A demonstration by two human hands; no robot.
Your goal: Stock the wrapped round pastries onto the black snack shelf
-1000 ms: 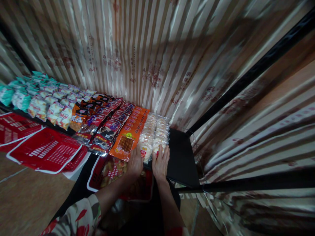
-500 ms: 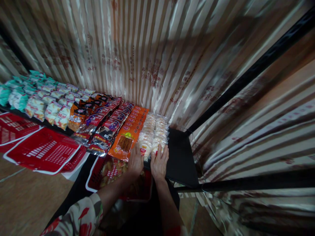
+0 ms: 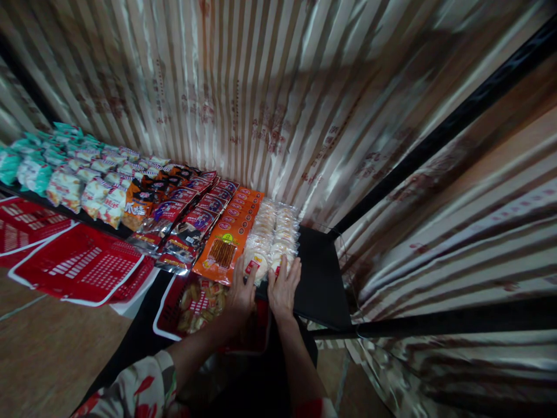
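Two rows of round white crackers in clear wrappers stand near the right end of the black shelf: a left row [image 3: 263, 226] and a right row [image 3: 286, 229]. My left hand [image 3: 242, 295] touches the front pack of the left row, fingers stretched and slightly apart. Against the front of the right row rests my right hand [image 3: 284, 293], its fingers spread. Neither hand is closed around a pack. Immediately left of the crackers lie overlapping orange snack packs [image 3: 223, 252], close to my left fingers.
Dark red snack packs [image 3: 183, 235], white bags [image 3: 102, 197] and green bags [image 3: 35, 171] line the shelf [image 3: 322, 278] leftward. Below sit a red basket of wrapped snacks [image 3: 169, 322] and more red baskets [image 3: 82, 267]. A striped curtain [image 3: 243, 87] and black post [image 3: 435, 142] stand behind.
My left hand has shifted slightly down, uncovering more of the left row's front pack. My right hand stays almost in place, its fingers a little more spread.
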